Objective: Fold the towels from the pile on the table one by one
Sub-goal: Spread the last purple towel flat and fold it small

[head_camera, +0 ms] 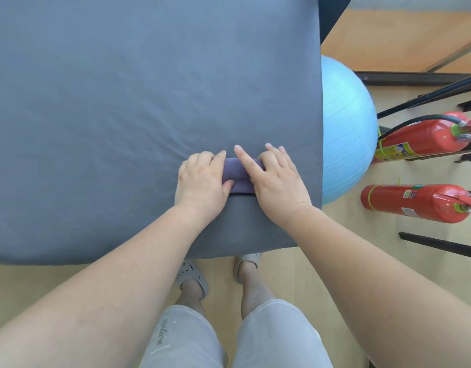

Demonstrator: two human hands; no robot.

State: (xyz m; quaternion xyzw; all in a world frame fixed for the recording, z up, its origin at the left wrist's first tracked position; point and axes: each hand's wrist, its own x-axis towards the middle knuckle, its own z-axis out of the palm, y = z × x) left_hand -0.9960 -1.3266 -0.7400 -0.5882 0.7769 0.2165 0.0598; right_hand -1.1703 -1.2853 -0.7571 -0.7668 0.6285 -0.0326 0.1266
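Folding looks close to done on this one: the purple towel (238,176) is already a small, thick packet, and both hands press on it near the front right corner of the grey-covered bench (122,102). I judge the step in hand to be the last crease or flattening of the packet.

The left hand (202,181) lies palm down over the packet's left end, its fingers (202,158) curled over the far edge and the thumb resting on top of the cloth. The right hand (275,179) covers the right end; its index finger stretches out flat past the far edge, the others bend at the knuckles. Neither hand pinches the cloth in a closed grip that I can see; they bear down on it, fingers partly curled. Both forearms reach forward from the body, nearly parallel.

No pile of towels shows beyond the fingers, nor anywhere on the bench. The next move probably calls for lifting the packet aside without letting the layers spring open, then reaching for another towel, wherever it lies.
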